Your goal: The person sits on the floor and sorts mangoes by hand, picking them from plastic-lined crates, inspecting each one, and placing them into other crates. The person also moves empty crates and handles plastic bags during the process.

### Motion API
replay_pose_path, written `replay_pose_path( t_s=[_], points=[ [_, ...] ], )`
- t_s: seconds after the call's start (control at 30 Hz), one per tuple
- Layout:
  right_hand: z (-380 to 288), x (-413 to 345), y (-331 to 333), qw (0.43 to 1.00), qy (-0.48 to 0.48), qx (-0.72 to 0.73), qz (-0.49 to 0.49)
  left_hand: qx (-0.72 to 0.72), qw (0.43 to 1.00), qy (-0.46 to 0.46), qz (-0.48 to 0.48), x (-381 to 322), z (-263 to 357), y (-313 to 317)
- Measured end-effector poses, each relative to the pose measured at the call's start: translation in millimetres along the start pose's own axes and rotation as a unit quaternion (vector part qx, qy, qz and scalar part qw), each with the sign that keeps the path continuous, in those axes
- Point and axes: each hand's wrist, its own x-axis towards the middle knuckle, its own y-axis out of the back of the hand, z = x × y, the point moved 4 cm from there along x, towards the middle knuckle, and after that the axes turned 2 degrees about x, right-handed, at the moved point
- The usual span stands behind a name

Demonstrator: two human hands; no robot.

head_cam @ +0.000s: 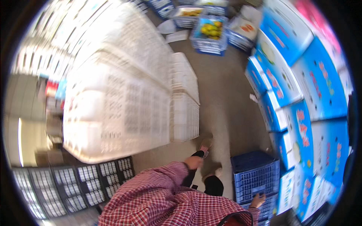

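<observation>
My left hand (194,162) hangs in front of my checked red shirt, above my dark trouser leg. It is blurred and its fingers look curled; nothing shows in it. Low on the right, my right hand (257,200) has its fingers apart beside a stack of blue plastic crates (256,180). Whether it touches a crate I cannot tell. Ahead on the left rises a tall stack of white perforated plastic crates (135,113), with a lower white stack (185,113) beyond it. My feet are on the concrete floor (223,113), one ahead of the other.
Blue and white printed cartons (302,124) are piled along the right. At the far end, a crate of yellow-green fruit (210,31) stands beside other fruit crates (188,17). Black crates with pale contents (82,183) line the lower left. The concrete aisle runs between the stacks.
</observation>
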Motion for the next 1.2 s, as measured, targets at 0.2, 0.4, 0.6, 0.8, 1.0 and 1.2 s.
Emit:
replay_pose_path(
  t_s=[0.2, 0.4, 0.6, 0.8, 1.0, 1.2],
  points=[
    [-196, -32, -24, 0.835, -0.057, 0.231, -0.497, -0.065, 0.891, 0.344, 0.290, -206, -189, -51],
    [-301, -140, -9, 0.816, 0.035, 0.172, -0.551, -0.295, 0.680, 0.536, 0.404, -311, -215, -117],
    [-304, -280, -61, 0.736, 0.066, 0.036, -0.673, -0.210, 0.787, 0.410, 0.411, -302, -288, -135],
    [-414, -505, -136, 0.580, 0.509, -0.165, -0.614, -0.425, 0.755, 0.163, 0.473, -398, -368, -62],
    [-590, -731, -261, 0.653, 0.390, -0.102, -0.641, -0.686, 0.491, 0.252, 0.474, -486, -490, -164],
    [-729, -860, -420, 0.593, 0.556, -0.127, -0.568, -0.341, 0.553, 0.526, 0.549, -494, -452, -359]
  ],
)
